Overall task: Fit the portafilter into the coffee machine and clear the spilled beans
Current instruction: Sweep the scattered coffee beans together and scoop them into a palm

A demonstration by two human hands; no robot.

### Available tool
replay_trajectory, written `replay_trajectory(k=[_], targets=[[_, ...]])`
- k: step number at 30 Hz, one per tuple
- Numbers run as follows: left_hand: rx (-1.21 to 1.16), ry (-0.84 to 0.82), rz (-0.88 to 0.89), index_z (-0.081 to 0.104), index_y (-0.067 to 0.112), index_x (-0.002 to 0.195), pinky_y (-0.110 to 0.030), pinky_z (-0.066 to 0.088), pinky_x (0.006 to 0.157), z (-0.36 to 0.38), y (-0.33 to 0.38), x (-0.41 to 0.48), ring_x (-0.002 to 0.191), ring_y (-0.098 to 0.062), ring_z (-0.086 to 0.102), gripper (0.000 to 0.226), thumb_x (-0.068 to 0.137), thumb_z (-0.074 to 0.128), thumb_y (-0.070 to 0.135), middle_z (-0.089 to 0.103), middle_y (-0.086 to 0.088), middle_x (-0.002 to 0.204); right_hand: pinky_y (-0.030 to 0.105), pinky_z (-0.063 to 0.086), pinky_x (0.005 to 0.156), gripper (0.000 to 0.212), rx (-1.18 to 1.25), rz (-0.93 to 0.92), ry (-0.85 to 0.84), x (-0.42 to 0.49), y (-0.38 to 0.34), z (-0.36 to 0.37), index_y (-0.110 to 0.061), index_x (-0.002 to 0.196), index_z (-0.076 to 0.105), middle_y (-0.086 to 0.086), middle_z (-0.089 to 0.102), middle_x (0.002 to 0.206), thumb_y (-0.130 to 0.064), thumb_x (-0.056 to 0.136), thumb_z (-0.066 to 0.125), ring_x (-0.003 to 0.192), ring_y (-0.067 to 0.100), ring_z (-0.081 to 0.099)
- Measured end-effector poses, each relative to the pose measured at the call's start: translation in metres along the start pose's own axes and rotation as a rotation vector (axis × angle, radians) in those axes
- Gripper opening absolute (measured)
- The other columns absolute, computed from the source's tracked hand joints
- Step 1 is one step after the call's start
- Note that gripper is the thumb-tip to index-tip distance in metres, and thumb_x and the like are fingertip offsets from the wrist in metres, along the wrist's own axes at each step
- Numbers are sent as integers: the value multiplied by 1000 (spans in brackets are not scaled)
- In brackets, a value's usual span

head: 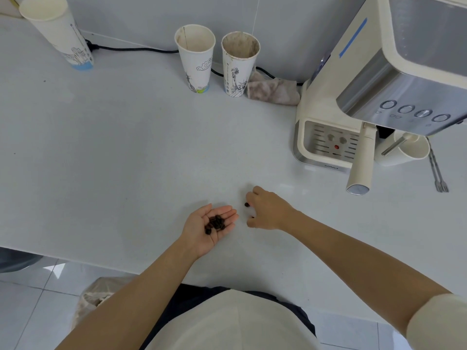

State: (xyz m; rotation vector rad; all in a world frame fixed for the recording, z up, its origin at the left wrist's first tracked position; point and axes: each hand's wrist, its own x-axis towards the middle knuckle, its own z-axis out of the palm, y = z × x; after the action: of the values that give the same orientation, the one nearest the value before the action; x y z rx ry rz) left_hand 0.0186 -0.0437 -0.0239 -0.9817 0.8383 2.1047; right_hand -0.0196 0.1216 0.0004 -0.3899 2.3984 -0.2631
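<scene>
The white desk point(126, 147) was seen spread across most of the view. At its right end the cream coffee machine point(366, 92) was stood, and the portafilter point(360, 160) was seen fitted under it, its handle pointed out toward the person. Three paper cups were set along the back wall: one tall cup point(58, 34) at the far left and two stained cups point(195, 56) near a crumpled cloth point(274, 90). The left hand point(209, 227) was held palm up and spread, with a small heap of coffee beans point(215, 223) cradled in it. The right hand point(267, 209) was lowered to the desk, fingers curled around a single bean point(247, 204).
</scene>
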Motion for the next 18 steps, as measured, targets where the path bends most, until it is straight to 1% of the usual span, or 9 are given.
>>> replay_trajectory(k=[2, 6, 9, 11, 13, 15, 16, 17, 18], targets=[[-6, 4, 1, 64, -5, 89, -35, 51, 81, 1, -1, -1, 90, -27, 63, 47, 98, 28, 25, 75, -15, 74, 19, 25, 46, 32, -16, -11, 5, 1, -1, 4, -3, 109, 51, 12, 45, 105, -14, 80, 58, 70, 22, 42], [-10, 9, -4, 64, -5, 89, -35, 50, 81, 2, -1, -2, 90, -27, 63, 47, 98, 28, 25, 74, -15, 74, 21, 22, 44, 23, -72, -34, 12, 3, -5, 11, -1, 105, 54, 6, 33, 91, -2, 83, 49, 53, 15, 31], [-7, 8, -4, 64, -5, 89, -35, 51, 80, 2, -1, -2, 90, -26, 63, 48, 98, 28, 24, 74, -15, 75, 25, 29, 49, 26, -93, -36, 11, 5, -5, 14, 0, 107, 57, 11, 39, 93, 3, 84, 45, 67, 22, 40], [2, 7, -7, 64, -5, 89, -33, 55, 75, 2, -2, -2, 89, -25, 64, 48, 98, 28, 25, 75, -14, 74, 29, 34, 55, 26, -107, -41, 7, 5, -4, 13, 0, 105, 58, 13, 43, 96, 4, 83, 45, 73, 23, 42], [6, 4, -7, 64, -4, 88, -31, 56, 72, 3, -2, -1, 90, -25, 64, 47, 98, 28, 25, 75, -14, 73, 24, 29, 49, 23, -110, -51, -2, 6, -4, 13, 0, 101, 60, 8, 37, 91, 4, 83, 46, 73, 23, 41], [4, 3, -4, 64, -5, 88, -34, 53, 77, 3, -2, 0, 90, -26, 63, 47, 98, 28, 24, 75, -14, 72, 20, 24, 47, 18, -102, -47, -8, 6, -4, 12, -4, 90, 60, 6, 36, 90, 4, 83, 46, 72, 22, 41], [7, 2, -3, 64, -5, 88, -34, 52, 79, 3, -2, 0, 89, -26, 64, 48, 98, 28, 24, 75, -14, 72, 19, 24, 47, 15, -103, -39, -8, 7, -4, 12, -7, 79, 57, 6, 36, 89, 4, 82, 47, 72, 22, 41], [17, 1, -3, 64, -5, 88, -34, 51, 79, 4, -3, 0, 88, -26, 65, 48, 98, 28, 25, 75, -14, 72, 19, 24, 46, 19, -101, -37, -2, 7, -3, 13, -8, 67, 51, 5, 37, 87, 3, 82, 48, 72, 22, 41], [27, -1, -5, 64, -5, 88, -34, 52, 78, 4, -3, 1, 86, -25, 66, 49, 98, 28, 25, 75, -14, 73, 18, 24, 46, 29, -93, -35, 5, 9, -2, 14, -11, 57, 40, 4, 37, 83, 3, 81, 48, 72, 22, 42]])
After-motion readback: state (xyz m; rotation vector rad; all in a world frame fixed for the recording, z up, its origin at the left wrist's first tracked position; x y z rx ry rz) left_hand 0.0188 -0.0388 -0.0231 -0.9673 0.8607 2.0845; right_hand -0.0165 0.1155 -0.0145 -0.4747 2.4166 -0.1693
